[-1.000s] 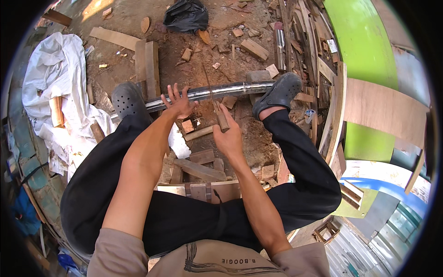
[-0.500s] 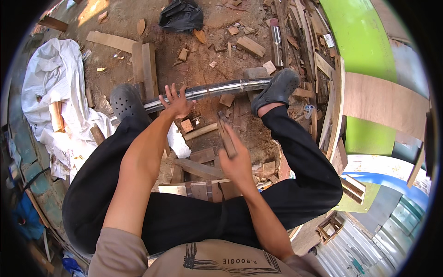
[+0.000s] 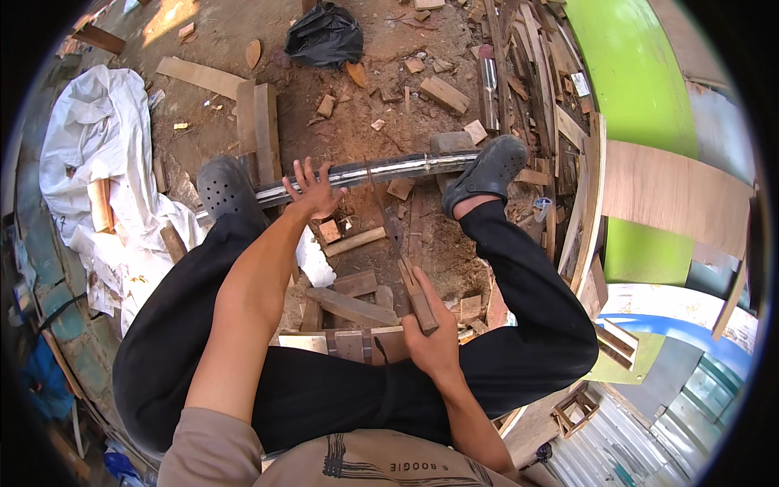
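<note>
A long dark bar (image 3: 389, 169) with a whitish stripe lies crosswise between my grey clogs, its right part beside a grey block. My left hand (image 3: 315, 193) rests on the bar with its fingers spread. My right hand (image 3: 434, 341) is closed round the wooden handle of a handsaw (image 3: 418, 299). The saw's thin dark blade runs from the handle up to the bar and crosses it to the right of my left hand. Whether its teeth have cut into the bar, I cannot tell.
Wood offcuts (image 3: 445, 95) lie scattered over the dirt floor. A black plastic bag (image 3: 324, 36) is at the far side, a white sheet (image 3: 93, 146) on the left. Stacked planks (image 3: 588, 203) and a green panel (image 3: 637, 81) line the right. A short board (image 3: 353, 297) lies between my legs.
My right hand has drawn the saw back toward my body and slightly right, and more of the blade shows. My left hand stays on the bar. The whole view has shifted slightly.
</note>
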